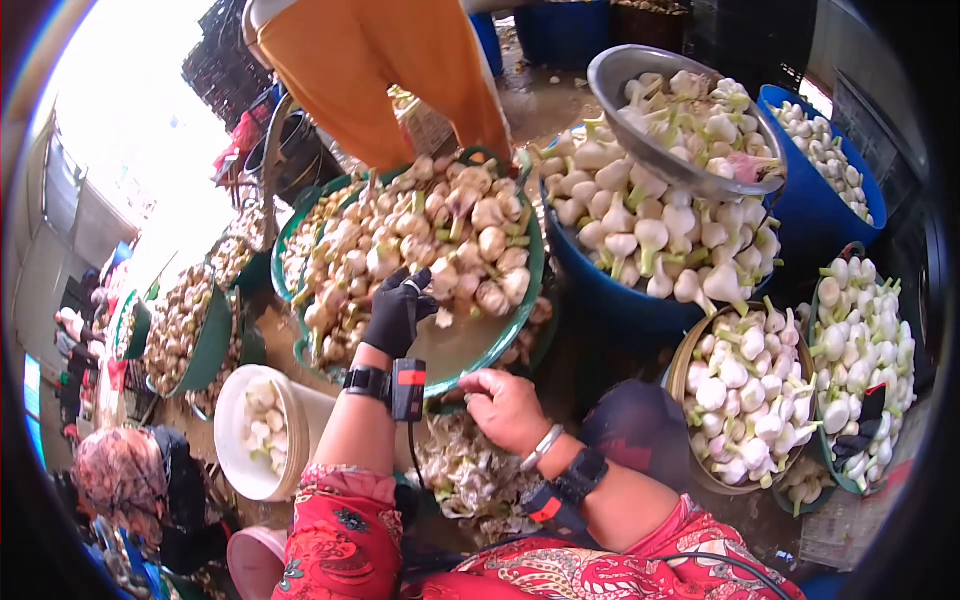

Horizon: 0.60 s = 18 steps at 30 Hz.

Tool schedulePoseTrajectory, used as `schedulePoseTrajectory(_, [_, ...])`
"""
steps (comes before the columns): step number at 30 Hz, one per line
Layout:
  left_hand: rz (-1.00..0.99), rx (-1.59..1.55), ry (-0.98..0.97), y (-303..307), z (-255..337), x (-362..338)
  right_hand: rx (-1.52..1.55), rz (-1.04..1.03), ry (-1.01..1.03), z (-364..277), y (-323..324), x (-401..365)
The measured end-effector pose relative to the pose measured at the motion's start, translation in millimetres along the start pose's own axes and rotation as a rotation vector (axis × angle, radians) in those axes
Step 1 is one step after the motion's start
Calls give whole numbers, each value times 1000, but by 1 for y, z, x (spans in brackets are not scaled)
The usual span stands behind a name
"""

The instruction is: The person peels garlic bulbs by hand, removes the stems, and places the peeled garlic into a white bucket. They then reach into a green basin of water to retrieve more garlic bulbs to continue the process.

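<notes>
At far left a white bucket (240, 455) holds a few peeled bulbs, close beside the person's knee, likely for easy dropping. The black-gloved left hand (398, 310) reaches into a green basin (536, 262) tipped toward the person, its grip curled over the unpeeled garlic bulbs (440, 225); I cannot tell if it has closed on one. The bare right hand (505, 408) is closed in a loose fist, its contents hidden, just above a heap of papery skins (465, 480). To the right stand a blue tub (610, 305) and a woven basket (682, 372), both heaped with white peeled garlic.
</notes>
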<state>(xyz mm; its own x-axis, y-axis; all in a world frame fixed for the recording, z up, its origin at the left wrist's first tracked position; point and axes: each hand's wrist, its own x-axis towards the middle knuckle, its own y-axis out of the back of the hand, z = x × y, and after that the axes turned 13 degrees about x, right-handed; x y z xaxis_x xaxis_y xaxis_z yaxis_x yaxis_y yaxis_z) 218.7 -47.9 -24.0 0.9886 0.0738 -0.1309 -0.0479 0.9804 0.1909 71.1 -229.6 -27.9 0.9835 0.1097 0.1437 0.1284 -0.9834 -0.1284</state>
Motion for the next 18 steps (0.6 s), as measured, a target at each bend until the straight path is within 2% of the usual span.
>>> schedulePoseTrajectory(2, [-18,18,-69,5,-26,34,11,7,-30,-12,3,5])
schedulePoseTrajectory(4, [-63,424,-423,12,-40,43,29,-1,-73,-16,5,11])
schedulePoseTrajectory(5, [8,-34,165,-2,1,23,72,34,-79,-15,4,13])
schedulePoseTrajectory(6, [10,-32,171,0,18,2,116,65,-89,-13,3,13])
schedulePoseTrajectory(8, [63,934,-692,8,27,-40,173,109,-68,-13,2,14])
schedulePoseTrajectory(10, [34,841,-774,14,13,-75,91,8,47,-10,1,14])
schedulePoseTrajectory(11, [-38,731,-573,9,23,-108,124,-42,37,-24,0,13])
schedulePoseTrajectory(12, [-14,848,-734,13,8,-123,185,-75,58,-21,-5,12])
schedulePoseTrajectory(14, [-85,181,-201,18,-29,-150,428,-187,-117,-15,-12,6])
schedulePoseTrajectory(15, [-4,592,-578,10,1,-169,405,-198,-83,-14,-15,2])
schedulePoseTrajectory(16, [7,589,-562,9,8,-178,379,-208,-43,-13,-18,-2])
schedulePoseTrajectory(17, [5,225,-262,10,13,-184,508,-209,-104,-11,-22,-5])
schedulePoseTrajectory(18, [2,-141,30,11,18,-189,508,-221,-109,-12,-25,-8])
